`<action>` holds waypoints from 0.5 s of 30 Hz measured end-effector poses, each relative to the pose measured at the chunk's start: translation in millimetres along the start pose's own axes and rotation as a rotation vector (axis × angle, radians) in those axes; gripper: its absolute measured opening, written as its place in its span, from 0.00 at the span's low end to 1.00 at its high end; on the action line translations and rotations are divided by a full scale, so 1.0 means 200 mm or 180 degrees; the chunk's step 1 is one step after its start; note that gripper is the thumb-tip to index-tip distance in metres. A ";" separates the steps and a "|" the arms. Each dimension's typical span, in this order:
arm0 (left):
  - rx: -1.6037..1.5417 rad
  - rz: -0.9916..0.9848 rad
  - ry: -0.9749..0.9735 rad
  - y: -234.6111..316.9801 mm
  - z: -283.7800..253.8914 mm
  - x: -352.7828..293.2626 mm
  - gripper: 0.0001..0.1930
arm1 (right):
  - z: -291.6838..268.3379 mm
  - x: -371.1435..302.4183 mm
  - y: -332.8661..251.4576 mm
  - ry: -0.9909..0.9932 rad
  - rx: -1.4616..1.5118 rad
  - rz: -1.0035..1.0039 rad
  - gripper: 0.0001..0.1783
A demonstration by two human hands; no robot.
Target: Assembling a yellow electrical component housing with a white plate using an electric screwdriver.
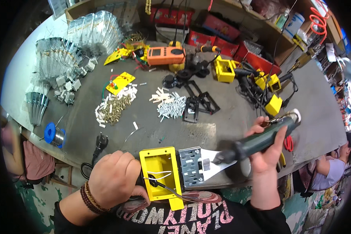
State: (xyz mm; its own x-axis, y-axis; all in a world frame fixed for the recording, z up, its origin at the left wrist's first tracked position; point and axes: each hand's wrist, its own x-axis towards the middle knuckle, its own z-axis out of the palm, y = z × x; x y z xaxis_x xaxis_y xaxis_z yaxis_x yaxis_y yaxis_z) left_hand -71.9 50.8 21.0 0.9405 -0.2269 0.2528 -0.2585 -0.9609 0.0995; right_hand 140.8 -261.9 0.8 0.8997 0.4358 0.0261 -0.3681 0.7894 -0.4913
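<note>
Left of the left fingers I see a blue solder spool (pixel 49 132), probably parked there to leave working room. The left hand (pixel 115 175) is curled closed against the left side of an open yellow housing (pixel 160 151), apparently steadying it; what the fist encloses I cannot tell remotely. Silver screws (pixel 171 106) lie beyond those fingers, likely piled for easy picking. Between both hands, the housing's slotted metal plate (pixel 190 177) and pale blade (pixel 224 167) face the right fingers. The right hand (pixel 266 156) grips an electric screwdriver (pixel 267 135), slanted so its nose points leftward over the blade; contact is unclear.
</note>
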 end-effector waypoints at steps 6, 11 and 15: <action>0.0032 -0.0125 -0.0291 -0.06 0.03 0.04 0.31 | -0.14 0.25 -0.39 0.0837 -0.4492 0.0101 0.35; -0.0321 -0.0193 -0.0193 -0.12 0.20 -0.02 0.31 | -0.15 0.39 -0.45 -0.0097 -0.7181 -0.0064 0.37; -0.0892 -0.0162 -0.0031 -0.18 0.24 -0.03 0.33 | 0.42 0.61 -0.33 -0.1402 -0.7584 -0.0670 0.24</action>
State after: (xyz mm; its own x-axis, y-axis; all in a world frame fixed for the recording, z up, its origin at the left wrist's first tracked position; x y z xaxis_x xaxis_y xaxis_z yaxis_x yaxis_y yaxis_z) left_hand -57.9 79.2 -30.9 0.9556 -0.1822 0.2314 -0.2604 -0.8899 0.3744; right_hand 254.2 -224.3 108.7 0.6791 0.7222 0.1312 0.7328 -0.6568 -0.1776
